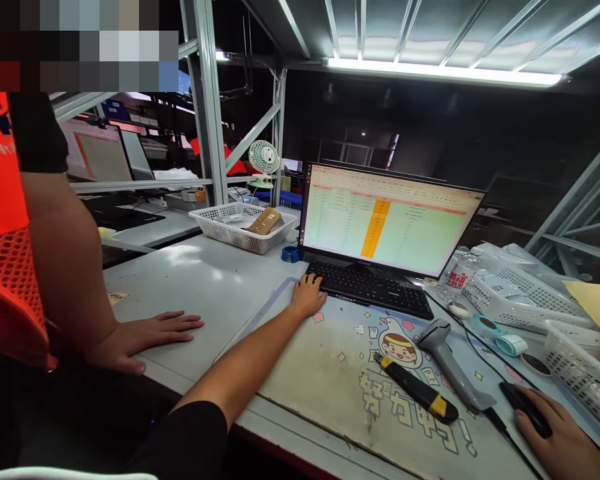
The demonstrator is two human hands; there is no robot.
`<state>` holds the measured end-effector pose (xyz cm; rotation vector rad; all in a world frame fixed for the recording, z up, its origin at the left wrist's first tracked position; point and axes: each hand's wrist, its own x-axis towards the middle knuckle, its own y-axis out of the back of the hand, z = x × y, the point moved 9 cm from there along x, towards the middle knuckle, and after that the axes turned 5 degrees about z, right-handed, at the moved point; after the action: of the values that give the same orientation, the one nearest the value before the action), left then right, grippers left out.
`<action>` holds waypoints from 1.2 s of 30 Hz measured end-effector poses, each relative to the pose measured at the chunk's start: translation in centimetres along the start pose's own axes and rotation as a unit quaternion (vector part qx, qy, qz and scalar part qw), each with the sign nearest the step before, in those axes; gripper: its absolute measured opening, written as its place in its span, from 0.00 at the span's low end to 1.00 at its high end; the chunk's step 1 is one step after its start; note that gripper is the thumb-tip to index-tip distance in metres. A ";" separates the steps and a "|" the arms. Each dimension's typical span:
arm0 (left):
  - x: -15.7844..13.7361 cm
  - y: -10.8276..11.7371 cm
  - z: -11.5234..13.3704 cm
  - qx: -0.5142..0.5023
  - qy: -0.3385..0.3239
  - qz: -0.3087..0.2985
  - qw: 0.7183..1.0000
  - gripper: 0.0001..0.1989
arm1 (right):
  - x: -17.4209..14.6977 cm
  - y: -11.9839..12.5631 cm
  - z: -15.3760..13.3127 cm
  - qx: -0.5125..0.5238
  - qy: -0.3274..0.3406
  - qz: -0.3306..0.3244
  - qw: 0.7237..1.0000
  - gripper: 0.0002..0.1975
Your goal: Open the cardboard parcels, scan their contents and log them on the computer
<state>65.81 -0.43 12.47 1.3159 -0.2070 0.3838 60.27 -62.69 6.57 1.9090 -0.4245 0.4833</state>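
Observation:
My left hand point(309, 296) rests on the left end of the black keyboard point(370, 285), fingers spread over the keys. At the lower right, my right hand point(563, 437) is wrapped over a black computer mouse point(527, 408). Between the hands, a yellow-and-black utility knife point(417, 390) lies on the printed desk mat point(310, 380). Just beyond it lies a grey barcode scanner point(455, 370) with its cable running toward the front edge. Behind the keyboard stands a monitor point(385, 220) showing a spreadsheet with one orange column.
At left, a co-worker's hand point(155, 337) lies flat on the white table point(180, 267). A white basket point(260, 243) holds a brown packet. White baskets point(520, 313), tape rolls point(511, 345) and a plastic bottle point(461, 273) crowd the right side. A small fan point(264, 159) stands behind.

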 end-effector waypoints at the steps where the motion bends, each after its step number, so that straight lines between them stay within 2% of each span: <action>1: 0.0 0.0 0.0 0.000 0.000 0.002 1.000 0.28 | 0.0 0.0 0.0 0.000 -0.004 0.000 1.000 0.38; 9: 0.3 -1.0 -0.4 -0.001 -0.001 -0.010 1.000 0.29 | -0.2 0.4 0.2 -0.032 -0.049 -0.026 0.998 0.39; 19: 0.2 0.1 -0.1 0.003 0.007 -0.006 1.000 0.29 | 0.2 -0.2 0.5 -0.015 -0.025 -0.008 1.000 0.41; 26: 0.2 -0.6 -0.1 0.003 0.001 0.009 1.000 0.27 | -0.4 0.0 1.3 -0.056 -0.057 -0.011 0.997 0.39; 36: 0.4 -0.3 -0.1 0.009 -0.005 0.009 1.000 0.28 | -0.7 1.2 -0.5 -0.086 -0.058 0.003 0.995 0.41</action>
<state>66.30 -0.29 12.36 1.3348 -0.2245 0.3958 59.03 -62.56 7.31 1.7751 -0.5296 0.3298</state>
